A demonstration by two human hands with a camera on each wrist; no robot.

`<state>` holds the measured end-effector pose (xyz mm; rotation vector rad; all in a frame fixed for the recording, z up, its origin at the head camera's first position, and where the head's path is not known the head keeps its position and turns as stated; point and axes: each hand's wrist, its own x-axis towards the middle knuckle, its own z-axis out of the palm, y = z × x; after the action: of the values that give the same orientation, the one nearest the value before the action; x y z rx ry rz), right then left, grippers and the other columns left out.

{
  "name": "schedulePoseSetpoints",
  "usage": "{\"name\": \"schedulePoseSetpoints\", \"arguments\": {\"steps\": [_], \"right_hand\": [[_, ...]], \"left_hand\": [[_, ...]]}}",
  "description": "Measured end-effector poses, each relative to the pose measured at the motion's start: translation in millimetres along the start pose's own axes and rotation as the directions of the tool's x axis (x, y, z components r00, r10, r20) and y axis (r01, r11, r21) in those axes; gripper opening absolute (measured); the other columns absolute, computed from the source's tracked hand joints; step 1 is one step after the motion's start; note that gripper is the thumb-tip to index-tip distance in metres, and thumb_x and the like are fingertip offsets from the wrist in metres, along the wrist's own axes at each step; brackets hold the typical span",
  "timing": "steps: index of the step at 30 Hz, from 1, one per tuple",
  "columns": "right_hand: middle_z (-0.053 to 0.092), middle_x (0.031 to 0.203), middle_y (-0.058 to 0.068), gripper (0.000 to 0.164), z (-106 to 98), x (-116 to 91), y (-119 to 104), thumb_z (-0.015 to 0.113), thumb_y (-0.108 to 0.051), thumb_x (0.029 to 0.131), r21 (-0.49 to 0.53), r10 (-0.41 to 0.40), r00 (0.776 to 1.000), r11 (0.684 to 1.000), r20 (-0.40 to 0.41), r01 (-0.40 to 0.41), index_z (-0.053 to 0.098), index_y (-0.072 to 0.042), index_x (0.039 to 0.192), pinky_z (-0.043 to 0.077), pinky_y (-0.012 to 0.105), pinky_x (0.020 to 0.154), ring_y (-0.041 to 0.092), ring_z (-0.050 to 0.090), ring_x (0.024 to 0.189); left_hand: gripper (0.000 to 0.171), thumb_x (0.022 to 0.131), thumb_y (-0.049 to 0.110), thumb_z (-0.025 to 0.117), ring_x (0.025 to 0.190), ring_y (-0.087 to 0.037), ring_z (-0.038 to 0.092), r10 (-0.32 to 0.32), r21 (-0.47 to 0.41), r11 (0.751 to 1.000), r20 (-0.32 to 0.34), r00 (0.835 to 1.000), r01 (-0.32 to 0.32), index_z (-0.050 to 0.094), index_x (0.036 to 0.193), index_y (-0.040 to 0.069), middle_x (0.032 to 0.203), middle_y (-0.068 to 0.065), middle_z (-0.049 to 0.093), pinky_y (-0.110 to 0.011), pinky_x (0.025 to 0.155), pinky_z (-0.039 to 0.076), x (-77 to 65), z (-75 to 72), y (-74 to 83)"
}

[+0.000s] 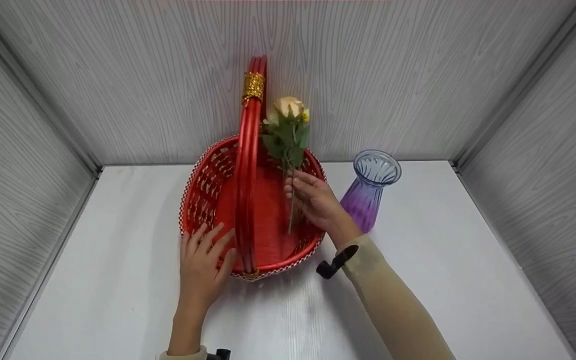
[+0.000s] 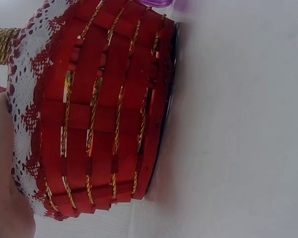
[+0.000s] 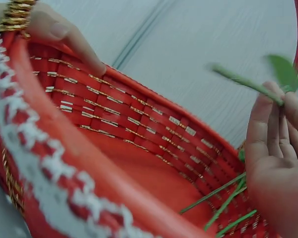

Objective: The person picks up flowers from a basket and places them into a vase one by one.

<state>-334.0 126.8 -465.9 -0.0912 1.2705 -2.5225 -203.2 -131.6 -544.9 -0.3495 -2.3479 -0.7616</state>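
Note:
A red woven basket [image 1: 273,215] with a tall arched handle stands against the back wall. My right hand [image 1: 318,200] pinches the thin green stem of a pale peach rose [image 1: 289,107] over the basket's right side. In the right wrist view the stem [image 3: 238,79] sticks out past the thumb and fingers, above several other green stems [image 3: 223,198] lying inside the basket. Their blossoms are hidden there. At the basket's front left rim rests my left hand [image 1: 203,267], fingers spread and fairly straight. The left wrist view shows mostly the basket's outer side [image 2: 104,119].
A glass vase [image 1: 365,200], blue above and purple below, stands right of the basket, partly behind my right forearm. The handle [image 1: 248,165] rises between my two hands. Grey wood-patterned walls [image 1: 393,75] enclose the white table [image 1: 443,260] at the back and sides.

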Motion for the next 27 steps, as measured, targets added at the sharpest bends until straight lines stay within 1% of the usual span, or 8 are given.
{"name": "schedulePoseSetpoints", "arguments": {"steps": [5, 7, 11, 14, 16, 18, 22, 27], "right_hand": [[0.072, 0.099, 0.013, 0.036, 4, -15, -13, 0.053, 0.0, 0.101, -0.143, -0.019, 1.0, 0.989, 0.006, 0.019, 0.048, 0.011, 0.135, 0.06, 0.035, 0.084, 0.019, 0.072, 0.085], [0.071, 0.099, 0.014, 0.035, 6, -21, -19, 0.054, -0.001, 0.1, -0.193, -0.043, 0.999, 0.98, -0.017, 0.039, 0.049, 0.012, 0.133, 0.059, 0.037, 0.085, 0.02, 0.071, 0.085], [0.07, 0.1, 0.016, 0.024, 9, -33, -30, 0.055, -0.005, 0.101, -0.256, -0.084, 0.994, 0.965, -0.075, 0.063, 0.059, 0.005, 0.122, 0.058, 0.041, 0.089, 0.02, 0.071, 0.084], [0.07, 0.098, 0.016, 0.024, 9, -39, -38, 0.055, -0.006, 0.101, -0.263, -0.109, 0.99, 0.961, -0.092, 0.082, 0.059, 0.006, 0.121, 0.055, 0.045, 0.093, 0.02, 0.071, 0.083], [0.071, 0.097, 0.015, 0.027, 9, -43, -44, 0.055, -0.006, 0.101, -0.263, -0.125, 0.989, 0.96, -0.082, 0.1, 0.057, 0.009, 0.124, 0.055, 0.046, 0.094, 0.02, 0.071, 0.084], [0.071, 0.098, 0.015, 0.029, 9, -48, -50, 0.055, -0.006, 0.101, -0.265, -0.14, 0.988, 0.957, -0.071, 0.116, 0.055, 0.01, 0.125, 0.056, 0.044, 0.093, 0.021, 0.072, 0.086], [0.071, 0.099, 0.014, 0.025, 8, -56, -64, 0.053, -0.005, 0.102, -0.273, -0.173, 0.984, 0.95, -0.052, 0.152, 0.057, 0.008, 0.122, 0.058, 0.039, 0.09, 0.023, 0.072, 0.089], [0.072, 0.1, 0.014, 0.022, 5, -66, -83, 0.054, -0.005, 0.101, -0.257, -0.236, 0.968, 0.944, -0.084, 0.208, 0.059, 0.004, 0.12, 0.058, 0.038, 0.089, 0.021, 0.072, 0.091]], "left_hand": [[0.036, 0.097, 0.037, 0.057, 0.135, -0.037, 0.047, 0.006, -0.008, 1.0, -0.009, 1.0, -0.006, 0.07, 0.126, 0.022, 0.137, -0.007, 0.062, -0.067, 0.116, 0.018, 3.0, -0.8, -4.0], [0.036, 0.096, 0.038, 0.057, 0.136, -0.035, 0.046, 0.0, -0.005, 1.0, -0.002, 1.0, 0.0, 0.07, 0.126, 0.022, 0.137, -0.007, 0.062, -0.066, 0.117, 0.017, 3.9, -1.3, -6.2], [0.037, 0.095, 0.038, 0.059, 0.138, -0.033, 0.044, -0.009, -0.009, 1.0, -0.005, 1.0, 0.009, 0.071, 0.125, 0.021, 0.138, -0.006, 0.062, -0.065, 0.117, 0.017, 4.8, -2.4, -9.7], [0.037, 0.095, 0.038, 0.059, 0.137, -0.035, 0.045, -0.005, -0.007, 1.0, -0.005, 1.0, 0.005, 0.07, 0.126, 0.021, 0.138, -0.007, 0.062, -0.065, 0.118, 0.017, 5.9, -3.3, -10.9], [0.039, 0.096, 0.039, 0.058, 0.137, -0.036, 0.045, -0.009, -0.009, 1.0, 0.001, 1.0, 0.009, 0.068, 0.129, 0.022, 0.142, -0.006, 0.059, -0.064, 0.118, 0.016, 6.6, -3.8, -10.7], [0.041, 0.096, 0.039, 0.057, 0.137, -0.037, 0.044, -0.011, -0.009, 1.0, 0.002, 1.0, 0.011, 0.066, 0.132, 0.023, 0.145, -0.007, 0.056, -0.064, 0.118, 0.015, 6.7, -4.0, -10.1], [0.043, 0.096, 0.04, 0.057, 0.14, -0.037, 0.041, -0.018, -0.004, 1.0, 0.011, 1.0, 0.018, 0.063, 0.136, 0.025, 0.15, -0.007, 0.051, -0.064, 0.118, 0.015, 6.0, -4.8, -8.7], [0.045, 0.095, 0.041, 0.058, 0.143, -0.039, 0.036, -0.017, 0.011, 1.0, 0.021, 1.0, 0.017, 0.062, 0.137, 0.026, 0.151, -0.01, 0.05, -0.064, 0.118, 0.015, 6.6, -3.5, -7.9]]}}
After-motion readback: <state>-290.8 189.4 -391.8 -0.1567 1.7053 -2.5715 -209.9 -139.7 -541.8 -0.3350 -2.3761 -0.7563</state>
